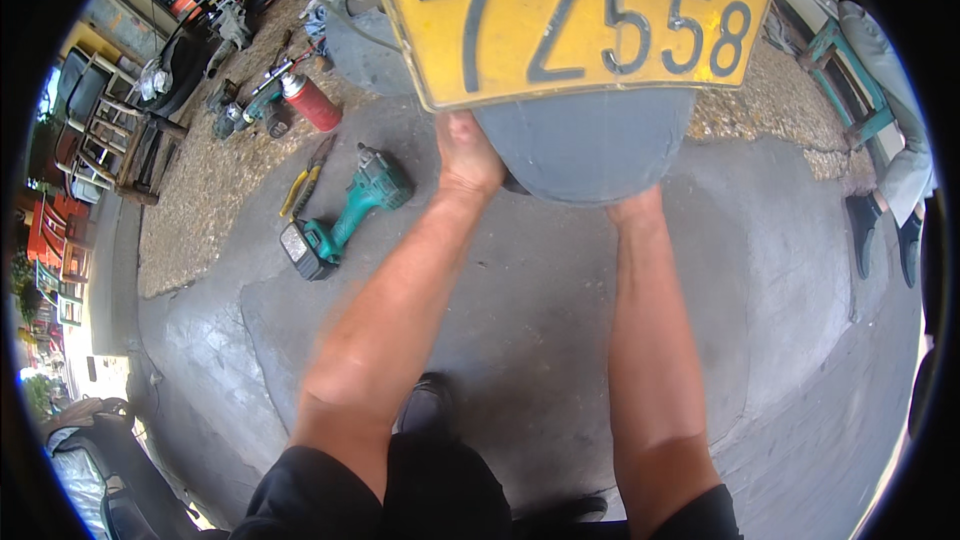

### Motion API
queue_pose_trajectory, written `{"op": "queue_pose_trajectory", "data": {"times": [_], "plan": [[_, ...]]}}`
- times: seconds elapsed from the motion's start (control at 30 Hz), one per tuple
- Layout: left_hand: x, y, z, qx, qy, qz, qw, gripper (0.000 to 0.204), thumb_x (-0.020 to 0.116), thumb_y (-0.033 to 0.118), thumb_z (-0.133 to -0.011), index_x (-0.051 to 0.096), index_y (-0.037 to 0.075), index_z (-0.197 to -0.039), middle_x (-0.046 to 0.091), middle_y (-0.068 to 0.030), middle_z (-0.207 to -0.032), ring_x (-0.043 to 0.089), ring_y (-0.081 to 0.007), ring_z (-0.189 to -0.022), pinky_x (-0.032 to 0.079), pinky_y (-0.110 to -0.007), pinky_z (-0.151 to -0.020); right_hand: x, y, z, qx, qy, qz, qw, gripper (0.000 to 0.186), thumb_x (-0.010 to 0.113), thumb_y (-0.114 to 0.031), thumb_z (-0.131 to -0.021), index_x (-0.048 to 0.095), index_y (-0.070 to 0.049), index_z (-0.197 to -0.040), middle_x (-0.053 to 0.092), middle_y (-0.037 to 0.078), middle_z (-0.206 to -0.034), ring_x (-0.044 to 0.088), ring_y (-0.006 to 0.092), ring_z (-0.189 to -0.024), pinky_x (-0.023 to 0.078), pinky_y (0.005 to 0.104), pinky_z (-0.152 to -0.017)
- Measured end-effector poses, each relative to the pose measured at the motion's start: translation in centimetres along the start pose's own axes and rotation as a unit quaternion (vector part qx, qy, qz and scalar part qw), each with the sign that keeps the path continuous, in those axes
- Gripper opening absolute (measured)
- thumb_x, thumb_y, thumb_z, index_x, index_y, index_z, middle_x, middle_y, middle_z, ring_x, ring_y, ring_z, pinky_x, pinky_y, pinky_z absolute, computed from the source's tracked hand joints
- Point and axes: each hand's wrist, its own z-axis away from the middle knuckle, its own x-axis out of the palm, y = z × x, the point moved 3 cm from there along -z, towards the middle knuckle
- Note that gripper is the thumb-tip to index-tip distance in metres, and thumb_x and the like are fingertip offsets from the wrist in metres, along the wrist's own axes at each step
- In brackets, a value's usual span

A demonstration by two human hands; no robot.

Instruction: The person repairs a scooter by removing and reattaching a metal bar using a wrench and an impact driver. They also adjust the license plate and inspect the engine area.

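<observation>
A yellow licence plate point(590, 35) with dark raised characters fills the top middle, and a grey rounded mudguard point(590, 145) hangs just below it. My left hand point(468, 152) reaches up at the mudguard's left edge, with its fingers hidden behind the plate and the mudguard. Only the heel of my right hand point(636, 205) shows under the mudguard's lower right edge; its fingers are hidden behind it too. What either hand grips back there cannot be seen. On the floor left of my left forearm lies a teal cordless impact wrench point(350, 202) with a black battery.
Yellow-handled pliers point(303, 188) lie beside the wrench. Beyond them stands a red spray can point(311, 103), near more tools. A wooden chair point(130, 145) is at the far left. At the right, another person's leg and shoe point(864, 230) are by a green stool point(850, 80).
</observation>
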Motion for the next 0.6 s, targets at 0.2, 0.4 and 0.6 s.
{"op": "queue_pose_trajectory", "data": {"times": [0.2, 0.4, 0.6], "plan": [[1.5, -0.6, 1.0, 0.094, -0.057, -0.099, 0.989, 0.105, 0.022, 0.088, -0.078, 0.055, -0.006, -0.111, 0.063, -0.0215, -0.107, 0.06, -0.0296, -0.098, 0.045, -0.039, -0.087, -2.2, 1.0, 0.1, 0.156, 0.053, -0.218, 0.962, 0.049, 0.064, -0.015, -0.088, 0.048, 0.003, -0.13, 0.058, 0.012, -0.119, 0.056, 0.0196, -0.105, 0.05, 0.0326, -0.085], [1.3, 2.1, 1.8, 0.239, 0.006, -0.148, 0.96, 0.102, 0.01, 0.083, -0.082, 0.055, -0.004, -0.111, 0.061, -0.0256, -0.104, 0.057, -0.0423, -0.101, 0.044, -0.046, -0.086, -1.9, 1.7, 0.4, 0.134, 0.043, -0.157, 0.978, 0.047, 0.058, -0.02, -0.094, 0.045, -0.002, -0.136, 0.057, 0.01, -0.124, 0.059, 0.0219, -0.107, 0.052, 0.0353, -0.087], [1.1, 3.4, 2.4, 0.229, -0.029, -0.196, 0.953, 0.06, 0.021, 0.047, -0.1, 0.054, -0.003, -0.102, 0.056, -0.0271, -0.102, 0.049, -0.0476, -0.103, 0.039, -0.051, -0.092, -3.3, 3.1, -0.6, 0.135, 0.038, -0.238, 0.961, 0.048, 0.06, -0.022, -0.094, 0.046, -0.002, -0.135, 0.056, 0.01, -0.126, 0.058, 0.0209, -0.109, 0.052, 0.0334, -0.09]]}}
